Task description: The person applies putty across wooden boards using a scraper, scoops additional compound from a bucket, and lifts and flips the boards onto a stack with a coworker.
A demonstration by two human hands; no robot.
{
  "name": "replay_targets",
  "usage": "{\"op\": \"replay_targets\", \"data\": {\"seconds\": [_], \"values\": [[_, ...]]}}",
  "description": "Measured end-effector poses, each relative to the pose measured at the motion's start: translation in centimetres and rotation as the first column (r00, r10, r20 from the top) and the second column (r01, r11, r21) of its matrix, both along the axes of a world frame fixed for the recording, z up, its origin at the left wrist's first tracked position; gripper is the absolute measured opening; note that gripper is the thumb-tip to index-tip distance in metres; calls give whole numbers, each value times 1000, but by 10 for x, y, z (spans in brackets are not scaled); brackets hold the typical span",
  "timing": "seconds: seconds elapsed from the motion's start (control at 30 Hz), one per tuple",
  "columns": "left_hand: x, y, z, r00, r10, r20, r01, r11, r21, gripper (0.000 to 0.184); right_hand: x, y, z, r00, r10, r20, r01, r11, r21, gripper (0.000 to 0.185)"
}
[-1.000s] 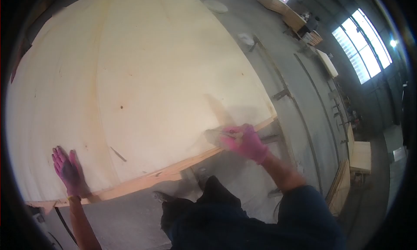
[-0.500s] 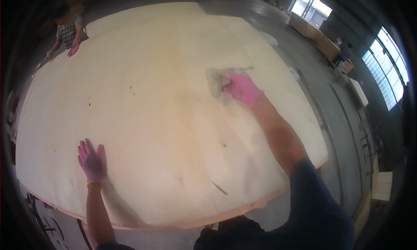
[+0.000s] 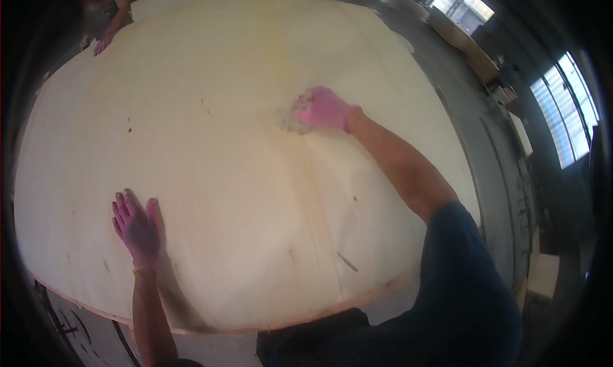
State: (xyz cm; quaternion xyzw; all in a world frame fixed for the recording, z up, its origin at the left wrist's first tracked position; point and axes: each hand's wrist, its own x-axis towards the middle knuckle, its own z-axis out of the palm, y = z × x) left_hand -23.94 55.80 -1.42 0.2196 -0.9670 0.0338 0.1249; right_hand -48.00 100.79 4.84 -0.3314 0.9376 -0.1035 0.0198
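Observation:
A wide sheet of pale wood (image 3: pixel 223 175) with a visible grain and a few dark knots lies in front of me. My left hand (image 3: pixel 138 236), in a pink glove with a dark palm-side patch, rests flat on its left part, fingers spread. Farther out, near the middle, my right hand (image 3: pixel 324 108) in a pink glove is closed on a pale grey, flat-looking thing (image 3: pixel 290 119) against the surface. Blur hides what kind of thing it is. A thin dark strip (image 3: pixel 347 262) lies near the front edge, beside a seam line.
At the far left corner stands another person (image 3: pixel 102 16), a pink-gloved hand at the sheet's edge. Beyond the right side are a grey floor (image 3: pixel 495 175), a long wooden box (image 3: pixel 463 44) and bright windows (image 3: pixel 567 108). A pale board (image 3: pixel 544 274) sits at lower right.
My right hand has swept left across the sheet with the grey thing. My left hand stays flat in place. The view has shifted, so the far edge sits higher.

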Motion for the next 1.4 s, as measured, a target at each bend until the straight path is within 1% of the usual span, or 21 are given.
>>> {"op": "replay_targets", "data": {"seconds": [0.13,0.2,0.23,0.3,0.33,0.37,0.4,0.43,0.47,0.57,0.67,0.83,0.93,1.13,1.17,1.2,1.27,1.3,1.33,1.37,1.4], "values": [[5,-2,-3,999,-10,-34,10,1000,1,68,141,8,18,985,-168,45,168,986,19,28],[14,-23,-7,982,-185,-19,184,982,-49,66,204,7,16,956,-270,118,275,961,-26,27],[20,-38,-10,964,-264,-3,263,962,-71,65,237,10,8,965,-253,75,256,966,-35,27],[55,-89,4,941,-339,11,340,940,-17,61,284,20,-7,979,-205,-16,204,977,-61,27],[77,-124,-3,957,-288,-19,288,958,6,59,286,22,-5,963,-269,-7,268,962,-54,27],[103,-153,-8,973,-233,3,232,970,-77,60,281,24,-1,944,-330,1,329,943,-49,28],[126,-172,-12,989,-146,10,147,987,-67,60,273,25,1,922,-388,14,388,921,-39,29],[139,-182,-14,997,-69,23,70,996,-56,60,254,22,-2,914,-402,-56,401,916,-24,28],[141,-180,-14,997,-73,26,74,996,-52,60,233,16,-4,906,-404,-128,406,914,-6,28],[151,-189,-12,996,-72,60,75,995,-60,57,250,-10,24,915,-398,62,402,910,-96,28],[147,-194,-23,995,-84,62,87,995,-47,54,296,5,24,941,-248,231,261,965,-30,24],[145,-196,-26,994,-51,94,64,989,-133,54,424,35,-9,946,-297,134,322,915,-243,20],[145,-185,-25,997,-41,61,50,987,-152,57,466,-9,0,888,-360,286,457,760,-462,20],[131,-190,-35,982,-177,70,187,964,-189,62,464,-150,-17,877,-466,-116,438,875,-205,17],[133,-195,-36,961,-275,23,274,947,-168,66,457,-162,-22,877,-461,137,479,810,-338,19],[135,-195,-22,927,-375,30,376,918,-126,67,439,-166,-31,840,-384,382,532,722,-442,21],[137,-224,-13,854,-520,1,519,852,-62,67,411,-183,-48,890,-304,340,452,694,-561,24],[133,-254,-16,823,-567,-32,566,823,-44,65,401,-195,-54,946,-320,57,295,771,-565,25],[128,-287,-19,788,-612,-65,612,790,-26,64,394,-209,-50,929,-364,72,328,715,-617,26],[124,-338,-25,825,-558,-93,546,829,-124,58,388,-222,-46,911,-404,88,355,654,-668,26],[119,-400,-48,828,-459,-322,530,827,185,54,385,-238,-30,812,-419,407,571,421,-705,26]]}}
